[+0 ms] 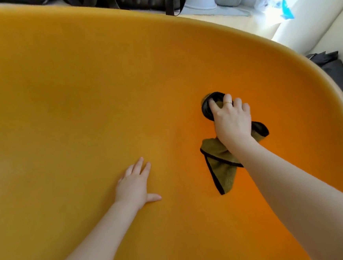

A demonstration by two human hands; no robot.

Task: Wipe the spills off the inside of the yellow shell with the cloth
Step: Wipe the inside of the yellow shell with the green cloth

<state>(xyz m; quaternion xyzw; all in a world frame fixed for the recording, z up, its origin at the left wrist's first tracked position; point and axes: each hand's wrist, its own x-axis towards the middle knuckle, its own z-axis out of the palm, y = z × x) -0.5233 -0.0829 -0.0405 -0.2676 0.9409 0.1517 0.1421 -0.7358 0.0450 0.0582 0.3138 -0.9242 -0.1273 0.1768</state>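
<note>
While the left hand lay flat with straight fingers on the yellow shell, the right hand gripped the olive cloth. Its curled fingers bunched the black-edged fabric beneath them.

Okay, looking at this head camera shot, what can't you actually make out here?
- Spills: none distinguishable on the yellow shell, head view.
- Cloth: its middle hidden under the right hand.
- Shell's left and bottom: cut off by the frame edges.
- Left hand: palm side hidden, pressed flat against the shell.

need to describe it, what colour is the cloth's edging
Black trim on the olive-green cloth, head view.
</note>
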